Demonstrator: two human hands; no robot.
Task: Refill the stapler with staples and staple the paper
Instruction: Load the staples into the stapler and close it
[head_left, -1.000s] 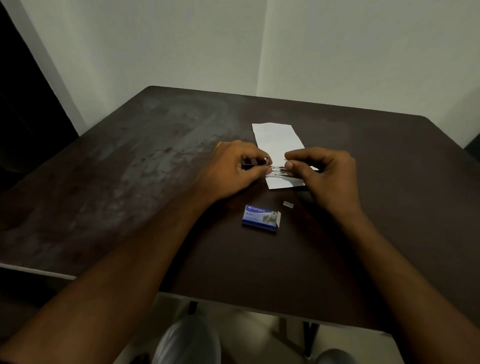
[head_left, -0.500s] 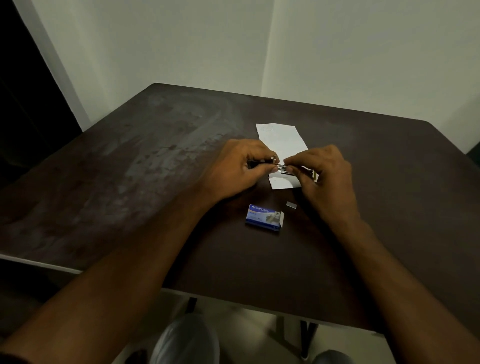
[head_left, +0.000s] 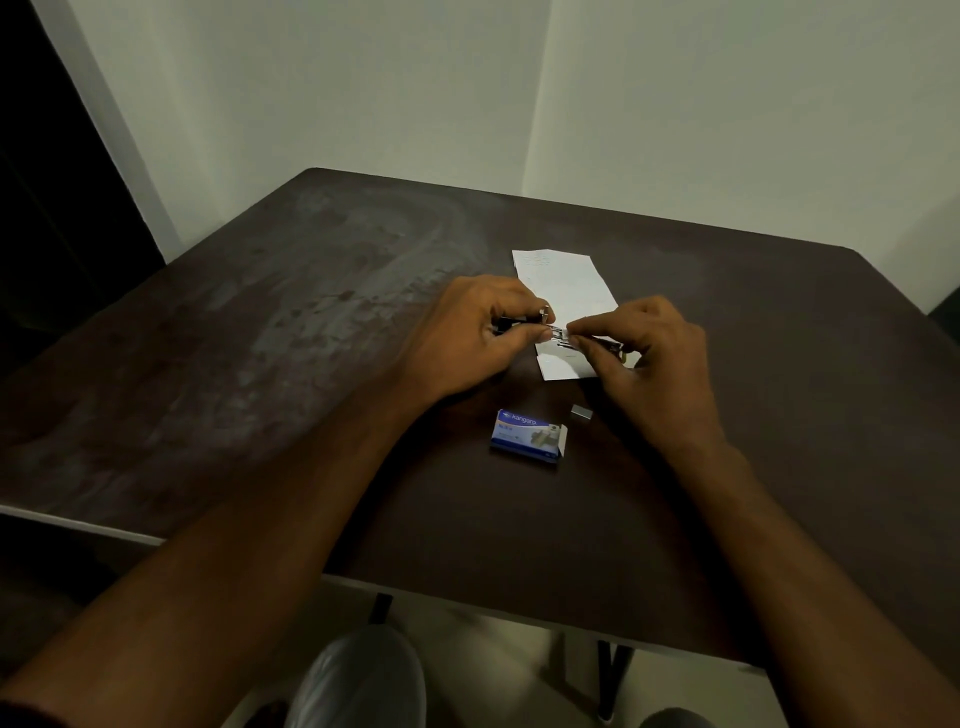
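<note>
Both hands meet above the near end of the paper (head_left: 563, 291), and the stapler (head_left: 558, 335) lies crosswise between them, its long axis running left to right. The left hand (head_left: 470, 338) is closed round the dark body of it; the right hand (head_left: 647, 358) pinches the bright metal part, fingertips closed on what looks like the staple channel or a strip going in, though it is too small to tell which. I would judge the refill is under way, with any sliding to go along that left-right line. The blue staple box (head_left: 527, 436) sits on the tabletop (head_left: 260, 364) nearer the person, one loose staple strip (head_left: 582, 412) just beside it, nearer the right hand.
</note>
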